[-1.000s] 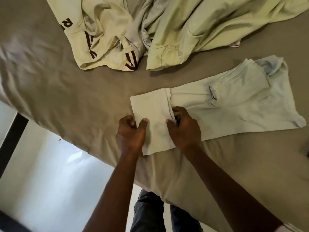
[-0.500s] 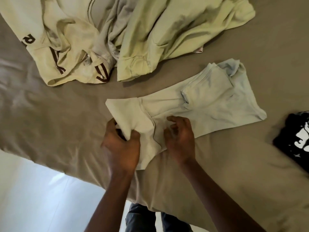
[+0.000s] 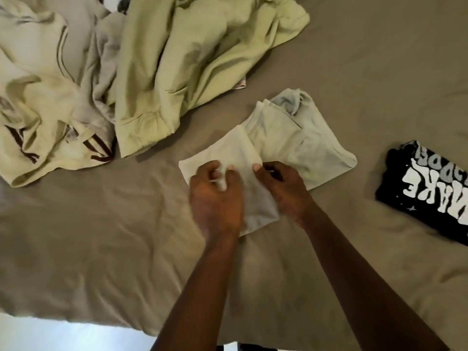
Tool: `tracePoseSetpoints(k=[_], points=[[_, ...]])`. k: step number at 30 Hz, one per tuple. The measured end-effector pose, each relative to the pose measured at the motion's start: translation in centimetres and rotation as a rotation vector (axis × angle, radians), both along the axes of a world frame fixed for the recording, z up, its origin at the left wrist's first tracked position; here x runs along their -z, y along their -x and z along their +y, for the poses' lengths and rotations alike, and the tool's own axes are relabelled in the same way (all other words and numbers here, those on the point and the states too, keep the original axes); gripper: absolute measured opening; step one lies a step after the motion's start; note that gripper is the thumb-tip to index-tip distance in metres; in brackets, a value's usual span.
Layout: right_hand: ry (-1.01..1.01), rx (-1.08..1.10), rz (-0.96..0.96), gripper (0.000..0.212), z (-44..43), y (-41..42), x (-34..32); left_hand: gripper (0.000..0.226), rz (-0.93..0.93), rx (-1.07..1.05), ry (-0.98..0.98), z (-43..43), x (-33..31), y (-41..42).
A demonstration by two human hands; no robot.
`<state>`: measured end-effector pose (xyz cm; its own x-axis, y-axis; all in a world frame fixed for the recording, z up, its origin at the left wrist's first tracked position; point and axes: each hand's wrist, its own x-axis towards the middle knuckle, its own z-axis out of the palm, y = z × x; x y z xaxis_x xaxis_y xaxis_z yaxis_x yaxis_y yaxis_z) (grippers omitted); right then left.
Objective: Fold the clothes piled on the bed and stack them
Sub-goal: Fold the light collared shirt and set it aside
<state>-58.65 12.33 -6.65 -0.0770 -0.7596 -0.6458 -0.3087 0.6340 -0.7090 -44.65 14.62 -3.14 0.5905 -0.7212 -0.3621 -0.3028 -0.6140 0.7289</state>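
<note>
On the brown-sheeted bed (image 3: 101, 236), left hand (image 3: 215, 198) and right hand (image 3: 283, 191) pinch the pale, thin cotton garment (image 3: 304, 148); probably light, limp, best gripped along fold edges.

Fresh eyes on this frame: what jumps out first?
At the centre of the tan bed, the left hand and right hand grip a half-folded pale shirt. A folded black shirt with white lettering lies at the right edge. A green garment and a cream garment lie heaped, unfolded, at upper left.
</note>
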Motion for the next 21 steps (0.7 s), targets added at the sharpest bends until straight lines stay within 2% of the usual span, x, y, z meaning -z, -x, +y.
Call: tracePoseSetpoints(k=[2, 4, 6, 8, 10, 12, 15, 18, 19, 21], points=[[0.047, 0.017, 0.169, 0.038, 0.6, -0.1, -0.3, 0.04, -0.1, -0.06, -0.017, 0.6, 1.6, -2.9], [0.094, 0.106, 0.198, 0.032, 0.9, 0.0, -0.3, 0.059, -0.028, -0.075, -0.12, 0.8, 3.0, -5.0], [0.11, 0.036, 0.246, 0.027, 1.2, -0.1, -0.1, 0.069, 0.095, -0.059, -0.192, 0.7, 3.8, -5.8], [0.105, -0.089, 0.442, 0.019, 1.2, 0.1, 0.4, 0.067, 0.133, -0.011, -0.204, 0.4, 4.1, -5.7], [0.118, 0.017, 0.584, 0.016, 0.4, 0.5, 0.4, 0.059, 0.13, 0.04, -0.241, -0.2, 4.4, -5.6], [0.168, 0.211, 0.603, 0.019, -1.8, 0.8, -0.3, 0.051, 0.138, 0.032, -0.279, -0.8, 4.9, -5.7], [0.175, 0.396, 0.661, 0.045, -8.1, 1.0, -1.8, 0.046, 0.177, -0.001, -0.296, -1.3, 5.5, -5.9], [-0.011, 0.313, 0.643, 0.069, -14.0, 1.8, -2.4, 0.041, 0.175, 0.025, -0.287, -0.8, 5.3, -5.8], [-0.045, 0.255, 0.638, 0.066, -15.4, 2.2, -2.1, 0.04, 0.18, 0.026, -0.276, -0.7, 5.3, -5.9], [-0.074, 0.204, 0.568, 0.041, -17.0, 3.0, -1.9, 0.037, 0.193, 0.019, -0.265, -0.7, 5.4, -6.1]])
